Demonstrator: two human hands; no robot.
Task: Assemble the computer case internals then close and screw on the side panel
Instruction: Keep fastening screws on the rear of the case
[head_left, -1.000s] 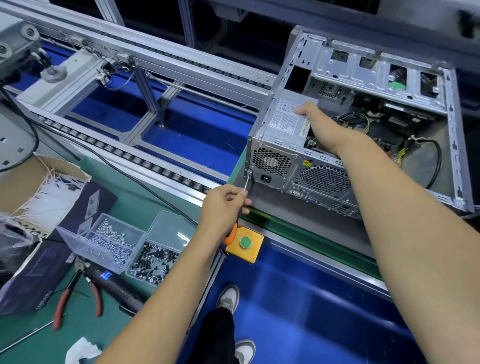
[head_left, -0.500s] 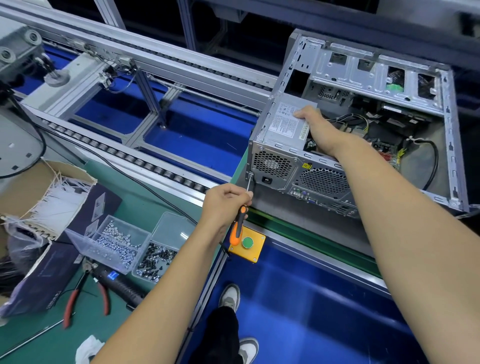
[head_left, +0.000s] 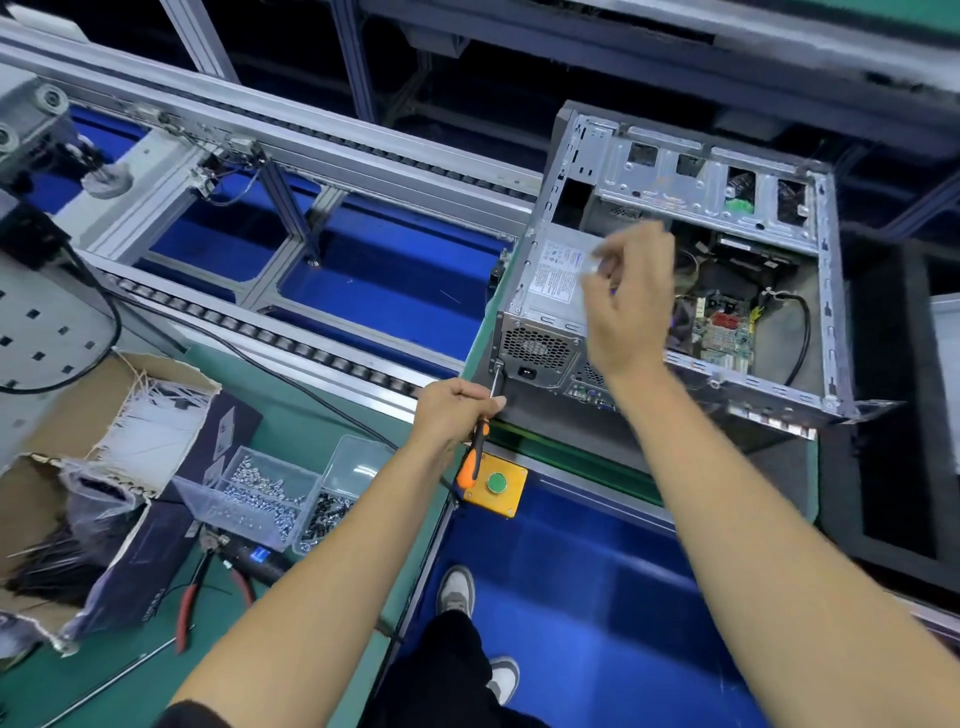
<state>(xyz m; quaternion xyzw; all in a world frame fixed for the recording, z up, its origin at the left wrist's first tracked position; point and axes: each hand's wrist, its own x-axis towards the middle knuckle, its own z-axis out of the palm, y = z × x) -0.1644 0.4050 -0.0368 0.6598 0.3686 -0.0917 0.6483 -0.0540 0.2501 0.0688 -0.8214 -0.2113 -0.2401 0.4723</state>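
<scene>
There, on the dark mat at the edge of the green bench (head_left: 322, 410), the computer case (head_left: 675, 270) was laid with its side panel off and its inside exposed to view. The power supply (head_left: 550, 280) was seated in the near left corner of the case, its vent grille and socket turned toward the person. A circuit board (head_left: 724, 332) and a black cable (head_left: 800, 332) were seen deeper inside.

An orange-handled screwdriver (head_left: 480, 441) was gripped by the left hand (head_left: 457, 410), fingers curled round the shaft, and its tip was set against the lower left corner of the power supply's rear face. The right hand (head_left: 631, 301) was held above the power supply, blurred; its fingers were loosely bent, and nothing could be made out in them.

Just below the screwdriver handle, a yellow box with a green button (head_left: 496, 483) was fixed at the bench edge. Further left, two clear trays of screws (head_left: 260, 499) were placed side by side, with red-handled pliers (head_left: 208, 592) in front of them and a torn cardboard box (head_left: 104, 415) beyond. A roller conveyor (head_left: 291, 338) was run behind the bench.
</scene>
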